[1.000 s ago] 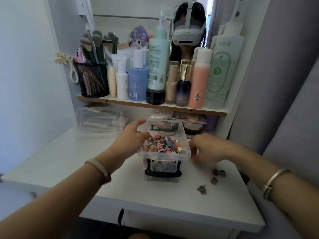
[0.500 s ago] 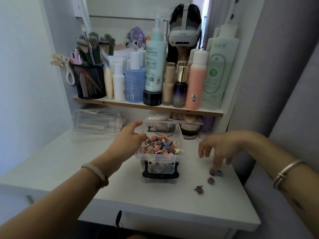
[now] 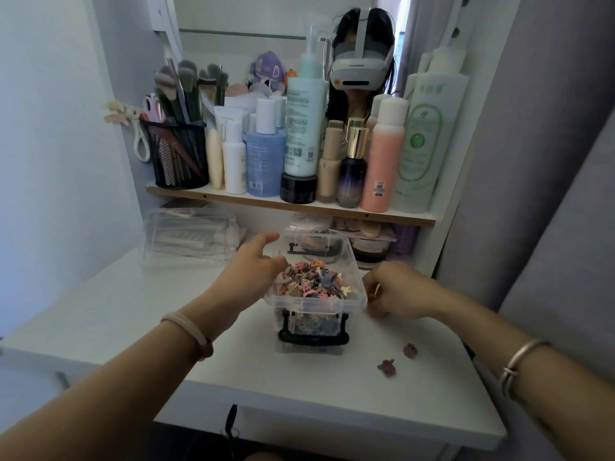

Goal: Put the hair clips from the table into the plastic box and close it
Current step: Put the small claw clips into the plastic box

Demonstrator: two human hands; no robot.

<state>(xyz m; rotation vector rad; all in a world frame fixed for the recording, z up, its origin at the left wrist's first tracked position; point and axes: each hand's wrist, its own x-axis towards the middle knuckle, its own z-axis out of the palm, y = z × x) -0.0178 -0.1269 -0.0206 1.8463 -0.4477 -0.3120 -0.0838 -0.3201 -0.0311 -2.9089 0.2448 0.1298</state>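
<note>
Clear plastic box [image 3: 309, 307], heaped with small multicoloured hair clips [image 3: 312, 282], stands open on the white table [image 3: 133, 311]. Left hand [image 3: 253, 272] touches its left wall, thumb spread, fingers hidden. Right hand [image 3: 396, 292] curls beside the right rim, its contents unclear. Two purple clips [image 3: 386, 367] lie nearby on the table

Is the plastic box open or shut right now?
Open. The lid of the plastic box stands tipped back behind it, and the heaped hair clips lie uncovered above the rim.
</note>
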